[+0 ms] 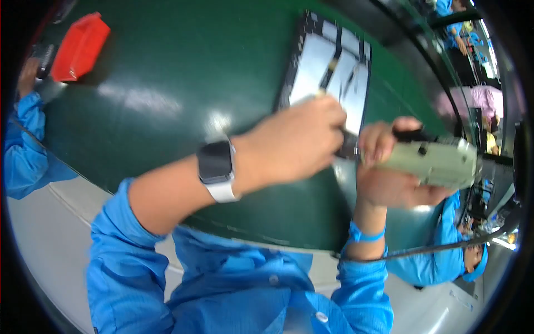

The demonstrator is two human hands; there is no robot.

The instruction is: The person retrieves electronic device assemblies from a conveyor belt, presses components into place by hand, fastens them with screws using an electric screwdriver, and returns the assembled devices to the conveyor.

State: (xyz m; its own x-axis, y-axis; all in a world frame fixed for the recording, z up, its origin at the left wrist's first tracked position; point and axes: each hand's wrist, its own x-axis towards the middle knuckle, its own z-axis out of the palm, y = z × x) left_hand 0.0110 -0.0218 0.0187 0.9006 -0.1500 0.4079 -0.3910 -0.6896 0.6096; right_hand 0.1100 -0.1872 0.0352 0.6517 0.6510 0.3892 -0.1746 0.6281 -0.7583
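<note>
My left hand point(295, 142), below a wrist with a dark-faced watch point(216, 161) on a white strap, is closed with fingers bent. Its fingertips meet a small dark piece point(348, 146) between my two hands; what the piece is, I cannot make out. My right hand point(386, 181) grips a pale green, boxy handheld device point(436, 162) with a dark part along its top, held tilted over the table. A blue band point(367, 232) circles the right wrist. Just beyond my hands lies a flat black-edged panel point(312, 64) with silvery areas and dark strips. My left hand overlaps its near end.
A red-orange bin point(82, 47) stands at the far left of the green table point(183, 55). Another person's blue sleeve point(30, 145) reaches in at the left edge. At right sits a person in blue point(434, 261), and a dark cable point(445, 245) crosses in front.
</note>
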